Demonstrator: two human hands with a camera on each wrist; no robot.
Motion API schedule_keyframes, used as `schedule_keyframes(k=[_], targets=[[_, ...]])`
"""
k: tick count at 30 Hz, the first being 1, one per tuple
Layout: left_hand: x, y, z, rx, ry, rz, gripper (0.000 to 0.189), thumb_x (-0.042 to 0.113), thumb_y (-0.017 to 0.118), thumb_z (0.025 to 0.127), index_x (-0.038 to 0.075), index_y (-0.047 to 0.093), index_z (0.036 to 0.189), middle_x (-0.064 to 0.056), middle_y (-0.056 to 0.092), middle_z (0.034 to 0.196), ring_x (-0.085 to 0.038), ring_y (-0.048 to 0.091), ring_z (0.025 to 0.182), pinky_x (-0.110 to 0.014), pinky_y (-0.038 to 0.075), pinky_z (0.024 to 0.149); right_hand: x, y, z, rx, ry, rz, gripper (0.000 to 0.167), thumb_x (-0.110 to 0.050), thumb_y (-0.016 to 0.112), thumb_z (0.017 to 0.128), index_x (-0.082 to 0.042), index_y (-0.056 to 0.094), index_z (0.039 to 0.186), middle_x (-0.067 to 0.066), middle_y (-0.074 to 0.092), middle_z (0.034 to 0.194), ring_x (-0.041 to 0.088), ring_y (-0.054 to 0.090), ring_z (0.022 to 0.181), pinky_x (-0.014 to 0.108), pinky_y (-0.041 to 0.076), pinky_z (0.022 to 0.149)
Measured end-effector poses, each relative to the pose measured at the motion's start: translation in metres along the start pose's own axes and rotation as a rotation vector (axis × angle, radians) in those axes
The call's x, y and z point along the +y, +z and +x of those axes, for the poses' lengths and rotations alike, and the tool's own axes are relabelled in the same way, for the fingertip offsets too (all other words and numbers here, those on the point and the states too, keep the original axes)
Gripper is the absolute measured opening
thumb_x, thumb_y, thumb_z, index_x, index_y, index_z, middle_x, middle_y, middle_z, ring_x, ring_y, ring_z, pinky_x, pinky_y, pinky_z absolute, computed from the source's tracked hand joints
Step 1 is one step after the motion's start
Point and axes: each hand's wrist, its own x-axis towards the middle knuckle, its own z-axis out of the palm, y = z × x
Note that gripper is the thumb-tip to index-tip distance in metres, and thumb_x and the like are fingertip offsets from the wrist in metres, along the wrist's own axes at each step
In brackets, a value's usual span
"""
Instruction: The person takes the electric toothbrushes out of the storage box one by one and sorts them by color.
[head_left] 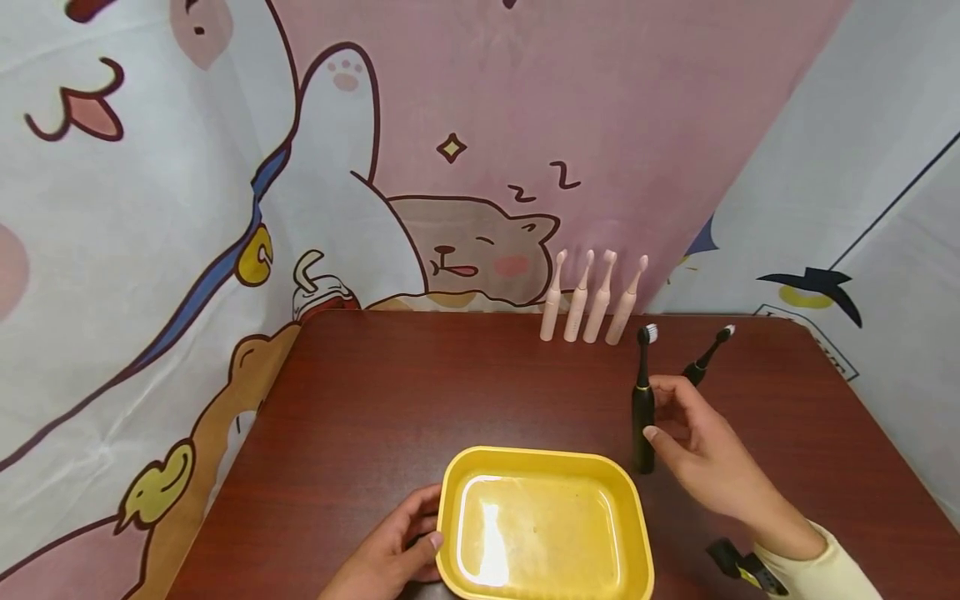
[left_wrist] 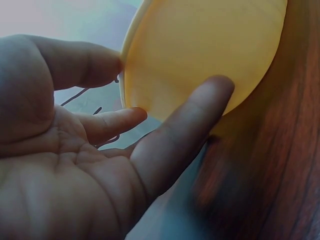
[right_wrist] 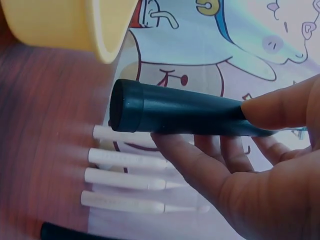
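A yellow plastic tray (head_left: 536, 533) sits at the near middle of the table. At its left side my left hand (head_left: 393, 546) holds it, with the thumb and bent fingers against its outer wall and rim (left_wrist: 124, 85). My right hand (head_left: 701, 454) pinches a black electric toothbrush (head_left: 642, 417) by its handle, brush head up, just past the tray's right corner. The right wrist view shows the handle's base (right_wrist: 127, 106) apart from the fingertips. Behind that hand is a second black toothbrush (head_left: 705, 360), its lower part hidden.
Several pale pink electric toothbrushes (head_left: 576, 312) stand in a row at the table's back edge. Behind them hangs a cartoon-printed cloth (head_left: 637, 125). The dark reddish wood table (head_left: 375, 383) runs beneath everything. A black strap (head_left: 738, 562) is at the right wrist.
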Motion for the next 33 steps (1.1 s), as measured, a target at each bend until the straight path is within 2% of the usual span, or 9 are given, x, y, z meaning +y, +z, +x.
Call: schedule_keyframes(k=[8,15,21,30,33], targets=[[0.000,0.000,0.000,0.012,-0.030,-0.015,0.062,0.025,0.060,0.110,0.008,0.033,0.163,-0.023,0.051,0.153,-0.030,0.060,0.130,-0.039,0.063,0.090,0.014,-0.002,-0.007,0.067,0.019,-0.019,0.055,0.019,0.065,0.092,-0.001,0.047,0.140,0.008,0.059,0.123,-0.004,0.054,0.109,0.005,0.049,0.089],[0.000,0.001,0.000,-0.004,-0.013,-0.018,0.062,0.023,0.059,0.111,0.007,0.031,0.164,-0.025,0.049,0.154,-0.032,0.060,0.131,-0.039,0.063,0.090,0.026,-0.002,-0.012,0.109,0.023,-0.017,0.055,0.020,0.064,0.092,0.000,0.045,0.140,0.010,0.060,0.123,-0.007,0.054,0.110,0.006,0.051,0.083],[0.000,0.001,0.000,0.001,-0.004,0.000,0.062,0.023,0.059,0.110,0.007,0.032,0.163,-0.025,0.048,0.155,-0.032,0.058,0.132,-0.037,0.063,0.091,0.038,0.001,-0.017,0.156,0.008,-0.007,0.054,0.023,0.063,0.090,0.004,0.046,0.137,0.008,0.059,0.119,-0.005,0.058,0.108,0.006,0.050,0.085],[0.001,-0.001,0.000,0.000,-0.024,-0.019,0.062,0.024,0.058,0.111,0.008,0.031,0.164,-0.024,0.049,0.154,-0.032,0.058,0.133,-0.038,0.063,0.091,0.052,-0.002,-0.020,0.232,0.054,-0.022,0.053,0.019,0.065,0.091,0.002,0.048,0.138,-0.008,0.063,0.119,-0.007,0.059,0.107,0.005,0.049,0.082],[0.001,-0.001,0.000,-0.002,-0.029,-0.020,0.062,0.024,0.058,0.111,0.008,0.031,0.164,-0.024,0.049,0.154,-0.032,0.058,0.133,-0.038,0.063,0.092,0.054,-0.002,-0.021,0.246,0.062,-0.012,0.053,0.020,0.065,0.091,0.003,0.047,0.138,-0.009,0.063,0.119,-0.007,0.060,0.107,0.005,0.049,0.082]])
